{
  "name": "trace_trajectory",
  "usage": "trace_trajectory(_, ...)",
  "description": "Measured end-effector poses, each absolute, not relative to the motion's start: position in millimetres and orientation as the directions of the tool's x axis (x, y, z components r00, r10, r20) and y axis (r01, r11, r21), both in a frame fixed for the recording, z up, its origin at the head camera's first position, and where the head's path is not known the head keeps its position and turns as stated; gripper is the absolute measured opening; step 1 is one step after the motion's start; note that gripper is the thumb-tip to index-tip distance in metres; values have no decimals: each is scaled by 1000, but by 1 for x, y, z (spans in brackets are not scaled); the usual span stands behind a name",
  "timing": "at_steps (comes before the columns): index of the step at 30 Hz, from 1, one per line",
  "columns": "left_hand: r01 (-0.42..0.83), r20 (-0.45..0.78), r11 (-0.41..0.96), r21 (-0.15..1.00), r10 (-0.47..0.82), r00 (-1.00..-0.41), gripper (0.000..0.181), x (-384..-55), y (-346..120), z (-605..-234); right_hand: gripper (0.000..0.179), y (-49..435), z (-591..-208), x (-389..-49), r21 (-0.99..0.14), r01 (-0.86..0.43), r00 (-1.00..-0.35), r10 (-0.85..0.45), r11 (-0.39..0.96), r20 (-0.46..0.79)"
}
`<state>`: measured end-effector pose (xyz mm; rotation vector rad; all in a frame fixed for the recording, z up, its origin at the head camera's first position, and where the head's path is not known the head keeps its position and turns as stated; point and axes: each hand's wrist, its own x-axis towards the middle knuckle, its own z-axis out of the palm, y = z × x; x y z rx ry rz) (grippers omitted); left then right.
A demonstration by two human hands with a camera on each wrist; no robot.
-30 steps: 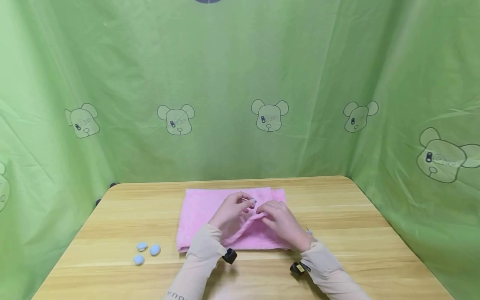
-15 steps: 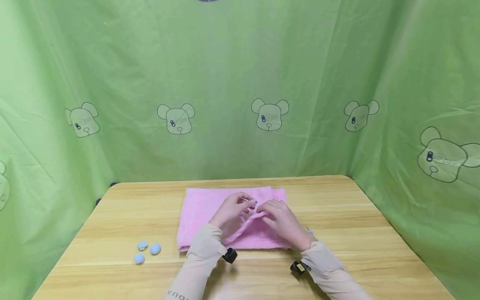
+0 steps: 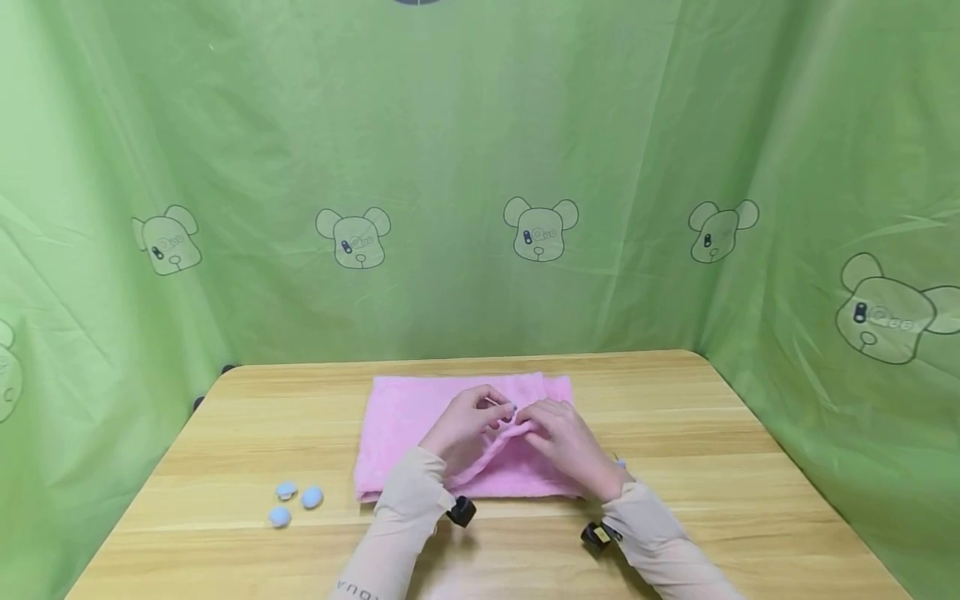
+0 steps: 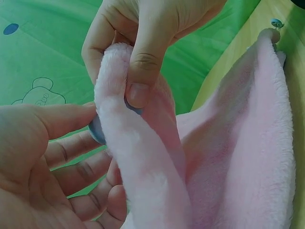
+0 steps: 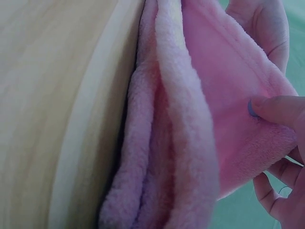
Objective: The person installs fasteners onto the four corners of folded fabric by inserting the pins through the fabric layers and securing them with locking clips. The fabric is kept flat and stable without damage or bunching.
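A folded pink plush blanket (image 3: pixel 408 417) lies on the table, its near right corner lifted. My right hand (image 3: pixel 562 437) pinches this raised edge, thumb on one side and fingers on the other. Under the right thumb shows a small blue piece (image 5: pixel 251 109) against the cloth. On the opposite face of the edge is a blue round button-like clip (image 4: pixel 97 130), pinched by my left hand (image 4: pixel 52 152) at the thumb tip. The left hand's other fingers are loosely bent behind the cloth. In the left wrist view another blue clip (image 4: pixel 276 22) sits at a far corner of the blanket.
Several blue round clips, such as this one (image 3: pixel 312 497), lie on the wooden table (image 3: pixel 225 442) left of the blanket. A blue piece (image 3: pixel 620 464) shows beside my right wrist. A green curtain (image 3: pixel 450 317) with bear outlines surrounds the table.
My left thumb and fingertips have shifted slightly toward the right hand. The right hand and the blanket look nearly unchanged.
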<state>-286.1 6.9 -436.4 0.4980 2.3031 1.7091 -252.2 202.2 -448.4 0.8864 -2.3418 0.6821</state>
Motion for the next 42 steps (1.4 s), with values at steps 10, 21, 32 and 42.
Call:
trace_trajectory(10, 87, -18, 233, 969, 414, -910, 15, -284, 11, -439, 22, 203, -449, -252, -266, -701, -642, -423, 662, 639)
trace_trajectory(21, 145, -8, 345, 927, 404, -915, 28, -278, 1, -430, 16, 203, -447, -253, -267, -679, -666, -420, 684, 617)
trace_trajectory(32, 299, 92, 457, 838, 423, -902, 29, -263, -20, -416, 18, 205, -444, -253, -273, -690, -654, -416, 670, 632)
trace_trajectory(42, 353, 103, 530, 771, 444, -890, 19, -249, -6, -422, 20, 205, -445, -253, -283, -684, -667, -420, 672, 616)
